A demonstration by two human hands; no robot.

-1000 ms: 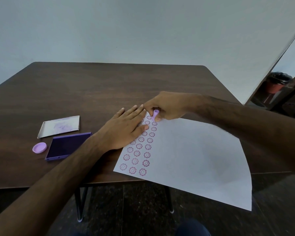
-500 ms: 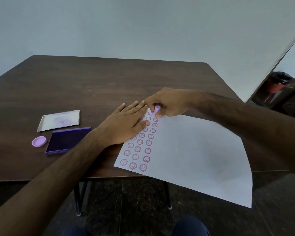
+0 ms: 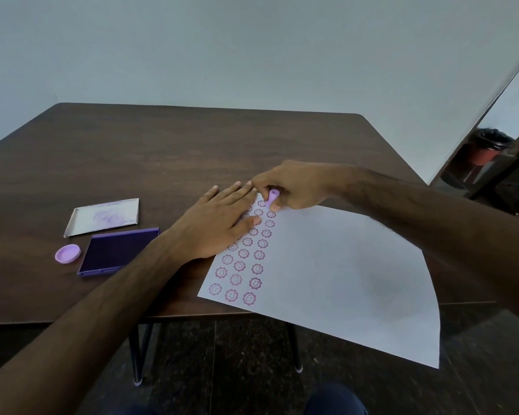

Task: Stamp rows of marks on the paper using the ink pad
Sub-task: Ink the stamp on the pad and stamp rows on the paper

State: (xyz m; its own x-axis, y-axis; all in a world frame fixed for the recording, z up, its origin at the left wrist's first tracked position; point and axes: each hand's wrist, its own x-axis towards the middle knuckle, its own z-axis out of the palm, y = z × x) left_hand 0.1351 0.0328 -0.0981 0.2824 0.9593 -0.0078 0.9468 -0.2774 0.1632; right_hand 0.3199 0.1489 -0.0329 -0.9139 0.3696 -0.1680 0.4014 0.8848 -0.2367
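Observation:
A white paper (image 3: 336, 274) lies on the dark table (image 3: 162, 154), its near right corner hanging past the front edge. Three columns of purple flower-face marks (image 3: 246, 259) run along its left side. My left hand (image 3: 219, 226) lies flat, fingers spread, on the paper's upper left part and covers some marks. My right hand (image 3: 294, 187) pinches a small lilac stamp (image 3: 272, 195), tilted, at the paper's far edge by the top of the third column. The open purple ink pad (image 3: 117, 251) sits left of my left forearm.
The ink pad's metal lid (image 3: 105, 217), stained purple, lies behind the pad. A round lilac cap (image 3: 67, 253) sits left of the pad. Table legs (image 3: 138, 351) show below the front edge. A dark bin (image 3: 489, 145) stands at far right.
My right hand has kept the stamp at the top of the third column, barely shifting. The left hand stays flat. The view has tilted a little.

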